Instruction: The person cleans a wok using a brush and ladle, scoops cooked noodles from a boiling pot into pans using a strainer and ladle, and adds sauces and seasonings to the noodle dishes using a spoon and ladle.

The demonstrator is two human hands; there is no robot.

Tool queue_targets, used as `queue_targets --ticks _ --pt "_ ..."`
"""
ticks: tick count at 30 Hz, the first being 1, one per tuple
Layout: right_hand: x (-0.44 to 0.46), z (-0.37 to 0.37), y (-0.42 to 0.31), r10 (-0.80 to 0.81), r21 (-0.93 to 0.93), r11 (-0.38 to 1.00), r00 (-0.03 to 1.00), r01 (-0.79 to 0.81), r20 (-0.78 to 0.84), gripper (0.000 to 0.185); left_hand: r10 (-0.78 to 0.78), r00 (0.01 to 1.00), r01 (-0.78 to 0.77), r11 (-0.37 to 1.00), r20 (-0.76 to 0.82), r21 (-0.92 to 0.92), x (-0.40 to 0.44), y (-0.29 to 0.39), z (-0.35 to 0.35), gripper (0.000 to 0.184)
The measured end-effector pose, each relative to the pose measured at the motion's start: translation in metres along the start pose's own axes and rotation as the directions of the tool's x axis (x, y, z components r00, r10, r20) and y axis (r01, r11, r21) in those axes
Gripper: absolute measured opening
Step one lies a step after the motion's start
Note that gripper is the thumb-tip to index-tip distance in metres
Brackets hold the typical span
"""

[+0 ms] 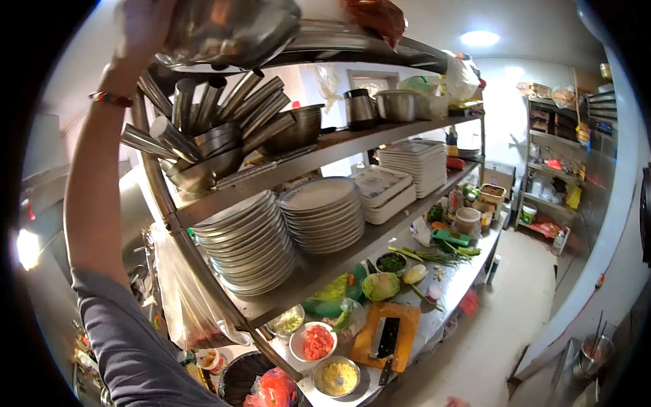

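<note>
My left hand [144, 30] is raised high at the upper left, blurred, with its fingers at the edge of a large shiny metal bowl [227, 30]. It appears to grip the bowl's side; the fingertips are partly hidden. The bowl is at the level of the rack's top shelf [325, 44], cut off by the frame's upper edge. Below it, several metal-handled ladles [180, 139] lie bunched on the middle shelf. At the bottom edge a small blurred patch may be part of my right hand [458, 402]; its fingers cannot be made out.
Stacked plates [247, 244] and rectangular dishes [413, 166] fill the lower shelf. On the counter are a cleaver [386, 337] on a wooden cutting board [403, 319], a bowl of chopped red food [317, 342], a bowl of yellow minced food [337, 378] and a cabbage [381, 286].
</note>
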State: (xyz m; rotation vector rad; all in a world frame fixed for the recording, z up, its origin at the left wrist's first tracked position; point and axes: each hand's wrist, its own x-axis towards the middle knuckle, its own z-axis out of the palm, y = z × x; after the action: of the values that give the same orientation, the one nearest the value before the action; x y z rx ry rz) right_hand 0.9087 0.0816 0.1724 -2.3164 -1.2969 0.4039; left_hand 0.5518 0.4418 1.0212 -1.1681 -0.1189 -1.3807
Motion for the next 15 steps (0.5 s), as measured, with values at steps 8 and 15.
queue_targets --ticks 8,15 --pt "-0.031 -0.339 -0.202 -0.091 0.042 0.755 0.169 0.654 -0.981 0.045 0.260 0.963 -0.200 0.521 -0.069 -0.830 0.019 0.194 -0.129 0.046" --pt "-0.126 -0.307 -0.189 -0.241 0.179 0.944 0.949 0.277 -0.203 0.102 -0.048 0.981 -0.192 -0.350 -0.187 -0.917 -0.058 0.359 -0.214 0.054"
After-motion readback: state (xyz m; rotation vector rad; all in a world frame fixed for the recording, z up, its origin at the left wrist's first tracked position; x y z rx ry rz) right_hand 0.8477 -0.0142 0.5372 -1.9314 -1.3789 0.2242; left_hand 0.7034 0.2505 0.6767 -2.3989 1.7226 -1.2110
